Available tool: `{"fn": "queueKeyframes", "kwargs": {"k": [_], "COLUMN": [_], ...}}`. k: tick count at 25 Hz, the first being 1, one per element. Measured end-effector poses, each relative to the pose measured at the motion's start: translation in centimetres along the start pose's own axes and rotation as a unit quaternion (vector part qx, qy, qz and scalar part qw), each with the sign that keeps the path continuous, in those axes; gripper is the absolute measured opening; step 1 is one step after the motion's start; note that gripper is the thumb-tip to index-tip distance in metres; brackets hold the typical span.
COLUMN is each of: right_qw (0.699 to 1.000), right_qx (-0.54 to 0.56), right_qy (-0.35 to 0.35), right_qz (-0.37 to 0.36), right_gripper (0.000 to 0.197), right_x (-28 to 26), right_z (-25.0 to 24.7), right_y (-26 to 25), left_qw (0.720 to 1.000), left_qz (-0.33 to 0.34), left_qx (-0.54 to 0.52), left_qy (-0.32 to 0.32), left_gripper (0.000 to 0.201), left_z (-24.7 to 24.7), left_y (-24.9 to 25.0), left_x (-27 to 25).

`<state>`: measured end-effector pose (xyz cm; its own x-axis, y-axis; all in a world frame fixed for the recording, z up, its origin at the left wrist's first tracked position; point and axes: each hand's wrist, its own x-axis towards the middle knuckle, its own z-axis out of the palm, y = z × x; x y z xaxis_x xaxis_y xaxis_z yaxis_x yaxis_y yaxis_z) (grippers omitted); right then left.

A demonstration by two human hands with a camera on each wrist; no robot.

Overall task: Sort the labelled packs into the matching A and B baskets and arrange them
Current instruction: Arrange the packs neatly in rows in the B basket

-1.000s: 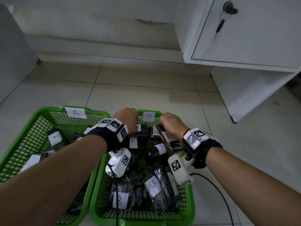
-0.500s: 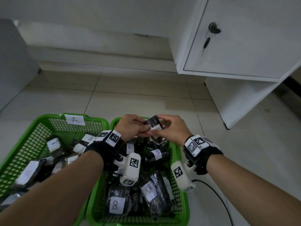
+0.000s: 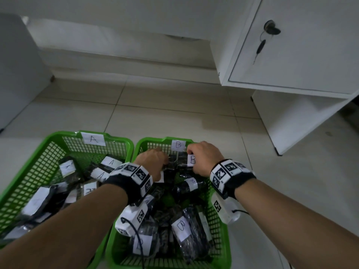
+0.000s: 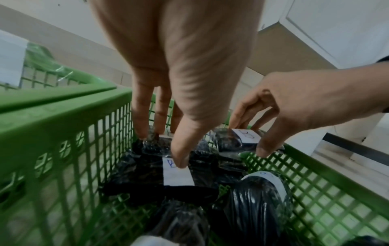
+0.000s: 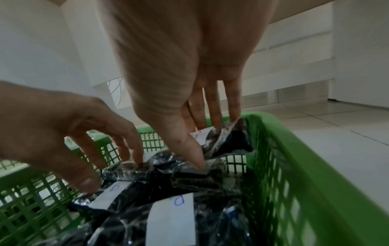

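Observation:
Two green baskets sit side by side on the floor, basket A (image 3: 58, 135) on the left and basket B (image 3: 227, 239) on the right. Both hold several dark packs with white labels. Both my hands are at the far end of basket B. My left hand (image 4: 162, 146) holds a B pack (image 4: 179, 176) between thumb and fingers, low against the other packs. My right hand (image 5: 212, 139) pinches another B pack (image 3: 191, 160) beside the basket's far right corner, tilted up on its edge. The two hands are a little apart.
White paper tags mark the far walls: the A tag (image 3: 93, 138) and the B tag (image 3: 178, 145). A white cabinet (image 3: 291, 55) with a key in its lock stands at the right, above tiled floor (image 3: 174, 117). A grey panel (image 3: 15, 70) stands at the left.
Half a second ago both hands held one pack raised above basket B. Now they have come down into its far end and moved apart, each on a pack.

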<state>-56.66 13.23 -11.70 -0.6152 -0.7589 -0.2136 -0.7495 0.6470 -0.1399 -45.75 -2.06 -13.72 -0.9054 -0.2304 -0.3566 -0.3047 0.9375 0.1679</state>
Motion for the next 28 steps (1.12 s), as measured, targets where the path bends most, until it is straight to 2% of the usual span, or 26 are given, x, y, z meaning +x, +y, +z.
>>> {"fn": "queueKeyframes", "kwargs": {"k": [2, 5, 8, 11, 12, 14, 16, 20, 23, 26, 28], "right_qw": [1.000, 0.999, 0.998, 0.998, 0.999, 0.999, 0.995, 0.992, 0.994, 0.995, 0.994], "right_qx": [-0.028, -0.037, -0.059, -0.023, -0.003, 0.018, -0.011, -0.060, -0.011, 0.046, 0.073], "right_qy": [-0.008, 0.000, 0.005, 0.041, 0.034, -0.032, -0.081, -0.084, -0.089, -0.082, -0.084], "right_qz": [-0.008, -0.021, -0.027, -0.032, -0.037, -0.041, -0.053, -0.076, -0.060, -0.025, -0.017], "right_gripper": [0.017, 0.018, 0.023, 0.030, 0.030, 0.029, 0.021, 0.020, 0.015, 0.022, 0.032], "right_x": [0.3, 0.8, 0.4, -0.8, -1.2, -2.4, -3.6, -4.3, -4.7, -5.1, -5.2], "right_z": [0.2, 1.2, 1.7, 0.7, 0.5, 0.9, 2.1, 3.2, 2.6, 1.9, 1.4], "right_y": [-0.2, 0.0, -0.1, -0.3, -0.4, -0.6, -0.8, -0.6, -0.7, -0.9, -1.0], "left_qw": [1.000, 1.000, 1.000, 1.000, 0.999, 0.997, 0.999, 0.994, 0.986, 0.977, 0.985], "left_qz": [0.008, 0.000, 0.005, 0.018, 0.023, 0.037, 0.038, 0.032, 0.045, 0.036, 0.027], "left_qx": [0.003, -0.015, -0.017, -0.017, -0.027, -0.037, -0.024, 0.047, 0.104, 0.141, 0.088], "left_qy": [-0.005, -0.009, -0.013, 0.003, 0.026, 0.051, 0.011, -0.090, -0.119, -0.155, -0.149], "left_gripper": [0.053, 0.050, 0.050, 0.045, 0.039, 0.026, 0.023, 0.035, 0.053, 0.052, 0.047], "left_z": [-0.2, 0.1, 0.2, -0.3, -0.5, -0.5, -0.1, 0.7, 1.8, 3.0, 2.7], "left_y": [0.0, -0.1, -0.2, -0.7, -0.8, -1.1, -1.0, -1.1, -0.8, -0.4, -0.7], "left_x": [0.0, -0.2, -0.4, -0.8, -1.1, -1.9, -2.7, -4.0, -4.8, -5.2, -5.2]}}
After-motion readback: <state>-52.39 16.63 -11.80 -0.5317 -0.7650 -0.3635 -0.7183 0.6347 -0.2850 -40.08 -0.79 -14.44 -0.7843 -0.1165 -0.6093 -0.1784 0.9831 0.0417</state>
